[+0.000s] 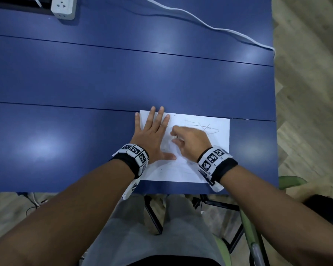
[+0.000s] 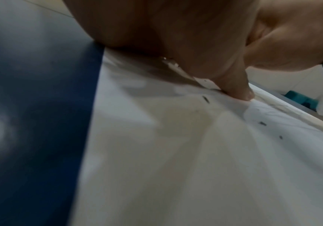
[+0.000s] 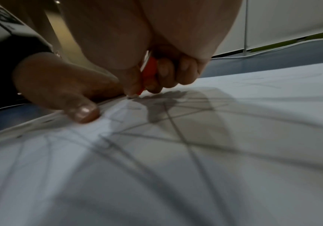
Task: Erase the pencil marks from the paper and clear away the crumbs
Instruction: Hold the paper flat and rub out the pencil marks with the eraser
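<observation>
The erasing step is judged to be in hand: the paper (image 1: 183,146), laid near the front edge of the blue surface (image 1: 85,83), is pinned flat by the left hand (image 1: 152,137) with its fingers spread, while an eraser (image 3: 149,73) with a red sleeve is pinched in the grip of the right hand (image 1: 190,143) and pressed tip-down on the sheet. Many pencil marks (image 1: 202,127) remain, so further rubbing towards the right is called for before any sweeping. The eraser is shown only in the right wrist view, and dark crumbs (image 2: 206,99) beside the left thumb only in the left wrist view; the whole sheet is seen only from the head.

blue table (image 1: 123,73), herringbone wood floor (image 1: 306,112), green chair (image 1: 254,237)
</observation>
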